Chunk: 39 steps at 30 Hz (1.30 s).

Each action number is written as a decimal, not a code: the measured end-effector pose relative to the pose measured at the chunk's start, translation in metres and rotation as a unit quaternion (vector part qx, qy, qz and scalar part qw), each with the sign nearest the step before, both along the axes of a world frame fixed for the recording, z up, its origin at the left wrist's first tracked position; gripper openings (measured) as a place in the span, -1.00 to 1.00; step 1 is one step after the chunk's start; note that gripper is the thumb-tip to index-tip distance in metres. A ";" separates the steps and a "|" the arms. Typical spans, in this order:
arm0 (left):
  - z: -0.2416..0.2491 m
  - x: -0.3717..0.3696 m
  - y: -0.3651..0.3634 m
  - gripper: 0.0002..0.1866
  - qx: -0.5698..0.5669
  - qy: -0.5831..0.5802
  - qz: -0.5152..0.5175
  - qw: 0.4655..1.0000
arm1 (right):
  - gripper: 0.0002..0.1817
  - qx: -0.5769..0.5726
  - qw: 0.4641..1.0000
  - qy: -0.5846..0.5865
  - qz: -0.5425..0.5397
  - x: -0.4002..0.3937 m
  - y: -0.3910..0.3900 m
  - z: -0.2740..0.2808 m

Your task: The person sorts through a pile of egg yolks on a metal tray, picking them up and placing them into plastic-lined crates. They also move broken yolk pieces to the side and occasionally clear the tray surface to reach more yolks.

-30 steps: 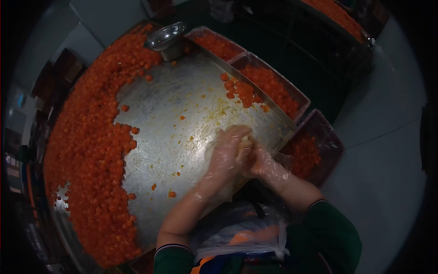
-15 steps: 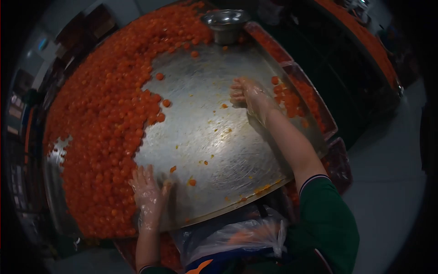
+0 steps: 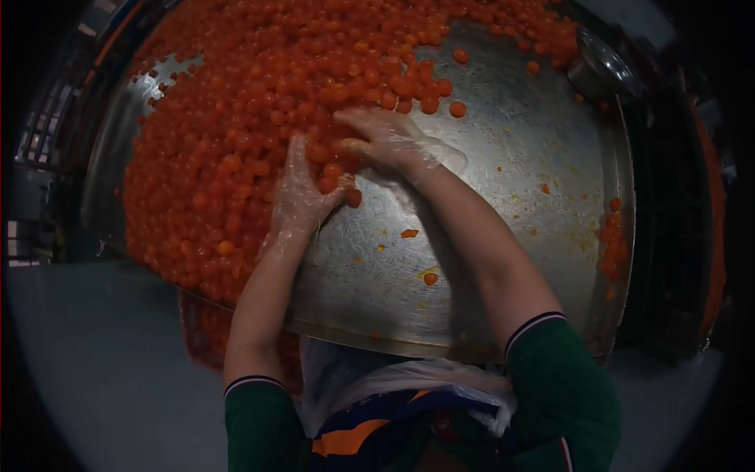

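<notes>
A broad heap of orange-red balls, which look like egg yolks (image 3: 212, 149), covers the left and far part of a metal table (image 3: 487, 236). At the heap's right edge is my left hand (image 3: 303, 197) in a clear plastic glove. Its fingers reach up into the yolks and the thumb stands apart, close to a single yolk. My right hand (image 3: 389, 141), also gloved, lies just beyond with fingers stretched left over the heap's edge. A few yolks sit in the gap between both hands. Neither hand is closed around anything, though some fingertips are hidden among the yolks.
A metal bowl (image 3: 602, 67) stands at the table's far right corner. A small cluster of yolks (image 3: 613, 244) lies along the right rim. Yolk scraps (image 3: 409, 234) dot the metal. A red crate (image 3: 204, 330) is below the near left edge.
The view has swung left. My right hand has moved from the table's right side across to the heap, near my left hand, which has moved further in among the yolks.
</notes>
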State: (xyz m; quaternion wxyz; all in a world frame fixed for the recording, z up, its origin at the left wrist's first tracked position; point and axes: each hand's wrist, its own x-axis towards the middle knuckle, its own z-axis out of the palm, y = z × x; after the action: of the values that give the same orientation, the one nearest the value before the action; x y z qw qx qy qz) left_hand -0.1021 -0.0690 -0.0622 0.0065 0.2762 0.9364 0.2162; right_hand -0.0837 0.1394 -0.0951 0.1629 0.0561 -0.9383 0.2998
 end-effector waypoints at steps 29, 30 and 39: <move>0.020 0.015 0.040 -0.59 -0.019 -0.142 -0.036 0.989 | -0.75 -0.214 0.906 -0.173 -0.322 0.331 0.041 0.082; 0.031 0.027 0.045 -0.59 -0.023 -0.141 -0.037 0.989 | -0.75 -0.162 0.924 -0.199 -0.285 0.324 0.034 0.081; 0.021 0.043 0.022 -0.74 -0.076 0.026 -0.119 0.990 | -0.84 0.007 0.938 -0.274 -0.215 0.286 0.022 0.066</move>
State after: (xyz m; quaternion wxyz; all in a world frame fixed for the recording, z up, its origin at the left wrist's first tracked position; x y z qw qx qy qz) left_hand -0.0592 -0.0470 -0.0416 0.0293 0.3901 0.9104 0.1349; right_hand 0.2023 0.1614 -0.0287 -0.0399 -0.2299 -0.9385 0.2546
